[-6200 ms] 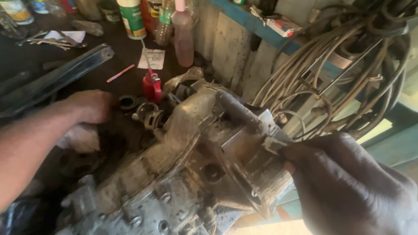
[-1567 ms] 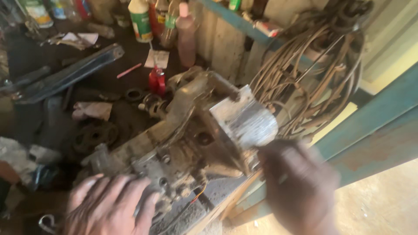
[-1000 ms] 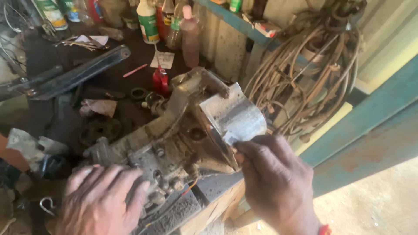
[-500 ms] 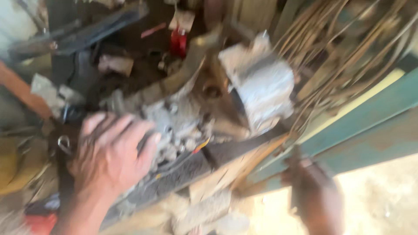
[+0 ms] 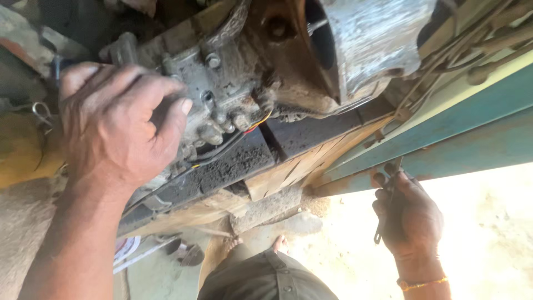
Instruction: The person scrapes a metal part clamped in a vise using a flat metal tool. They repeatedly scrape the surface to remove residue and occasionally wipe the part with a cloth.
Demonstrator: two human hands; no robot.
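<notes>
My left hand [image 5: 119, 122] grips the near end of a dirty, greasy engine casing [image 5: 233, 83] that rests at the edge of a blackened wooden workbench [image 5: 233, 166]. A cleaner silvery cylinder block [image 5: 372, 39] sticks up from the casing at the top right. Thin red, yellow and black wires [image 5: 244, 133] run out from under the casing. My right hand [image 5: 408, 214] hangs low beside the bench, away from the engine, closed around a slim dark metal tool [image 5: 388, 194] that looks like a spanner.
A teal-painted wooden beam [image 5: 461, 133] runs diagonally past the bench on the right. Bundled cables [image 5: 488, 50] hang at the top right. Below is a sunlit concrete floor [image 5: 488, 233], my own feet and clothing [image 5: 261, 272], and small scraps under the bench.
My view has dropped toward the bench edge and floor. My right hand has left the cylinder block and lowered beside the bench, holding the tool. My left hand has shifted onto the casing's near end.
</notes>
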